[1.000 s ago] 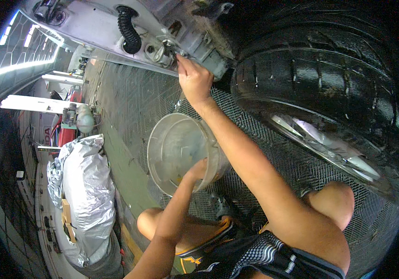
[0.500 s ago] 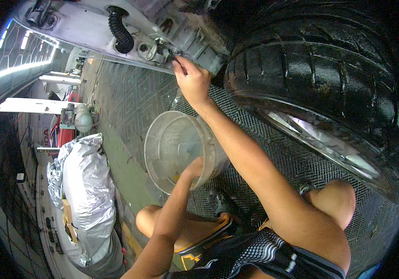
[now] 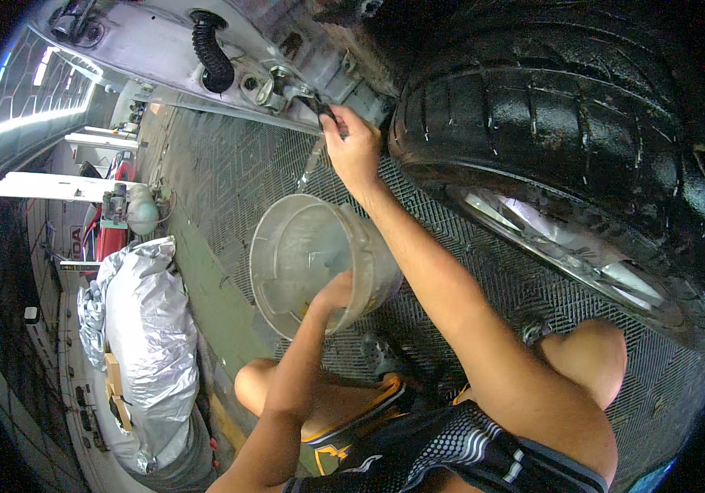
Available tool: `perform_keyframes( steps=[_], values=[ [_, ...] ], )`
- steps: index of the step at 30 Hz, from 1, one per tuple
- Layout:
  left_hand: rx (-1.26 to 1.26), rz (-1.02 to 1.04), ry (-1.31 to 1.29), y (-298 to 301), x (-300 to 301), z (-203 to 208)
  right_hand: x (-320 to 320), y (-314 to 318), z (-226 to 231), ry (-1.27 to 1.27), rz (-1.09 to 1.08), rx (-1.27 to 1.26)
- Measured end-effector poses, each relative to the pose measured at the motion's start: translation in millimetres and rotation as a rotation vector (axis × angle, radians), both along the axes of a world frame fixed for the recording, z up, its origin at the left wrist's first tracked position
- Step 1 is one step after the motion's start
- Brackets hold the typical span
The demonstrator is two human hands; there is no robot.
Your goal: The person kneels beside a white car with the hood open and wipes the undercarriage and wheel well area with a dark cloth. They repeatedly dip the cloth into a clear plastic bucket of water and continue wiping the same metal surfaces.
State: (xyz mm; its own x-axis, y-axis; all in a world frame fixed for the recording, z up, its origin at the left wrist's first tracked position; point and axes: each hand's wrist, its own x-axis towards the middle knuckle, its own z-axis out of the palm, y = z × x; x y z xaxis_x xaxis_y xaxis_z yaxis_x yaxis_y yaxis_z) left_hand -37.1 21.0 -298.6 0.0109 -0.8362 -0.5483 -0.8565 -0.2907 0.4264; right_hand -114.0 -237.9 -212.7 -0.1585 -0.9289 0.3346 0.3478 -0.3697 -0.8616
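My right hand (image 3: 352, 148) is raised to the lower edge of a pale metal vehicle panel (image 3: 151, 49). Its thumb and fingers pinch a small dark strip (image 3: 316, 106), whose exact kind I cannot make out, beside a metal bracket (image 3: 274, 89). Below it stands a translucent plastic bucket (image 3: 269, 308) with cloudy liquid inside. My left hand (image 3: 336, 289) reaches over the bucket's near rim, against the inside of its right part; its fingers are hidden. Between the panel and the bucket, a clear streak of what looks like water (image 3: 311, 164) shows.
A big wet black tyre (image 3: 525, 107) with a silver wheel rim (image 3: 566, 246) is close on the right. A corrugated black hose (image 3: 211, 51) is on the panel. At left lies a silver cover (image 3: 151, 329) over something large. Ridged dark matting (image 3: 229, 156) covers the floor.
My right hand has moved slightly right and down from the bracket, and a dark strip now shows in its fingers. My left hand stays at the bucket, which has barely shifted.
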Motion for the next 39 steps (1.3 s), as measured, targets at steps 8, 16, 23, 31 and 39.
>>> perform_keyframes(
  steps=[8,16,23,31,39],
  values=[
    [-0.22,0.925,0.481,-4.2,-28.3,145.0,-1.2,12.1,-19.2,0.043,-0.047,0.106],
    [-0.538,-0.038,-0.234,-107.0,-95.5,254.3,-3.4,15.7,18.3,-0.114,-0.141,0.076],
    [-0.695,-0.466,-1.38,-244.2,-75.5,309.2,3.7,5.1,64.9,-0.01,-0.056,-0.025],
    [-0.107,0.028,-0.991,-109.5,-61.9,219.0,-6.8,35.3,-7.2,0.05,0.13,0.467],
    [0.82,0.313,0.329,-14.2,58.9,-78.9,-10.8,48.4,-85.2,0.51,0.164,0.557]
  ],
)
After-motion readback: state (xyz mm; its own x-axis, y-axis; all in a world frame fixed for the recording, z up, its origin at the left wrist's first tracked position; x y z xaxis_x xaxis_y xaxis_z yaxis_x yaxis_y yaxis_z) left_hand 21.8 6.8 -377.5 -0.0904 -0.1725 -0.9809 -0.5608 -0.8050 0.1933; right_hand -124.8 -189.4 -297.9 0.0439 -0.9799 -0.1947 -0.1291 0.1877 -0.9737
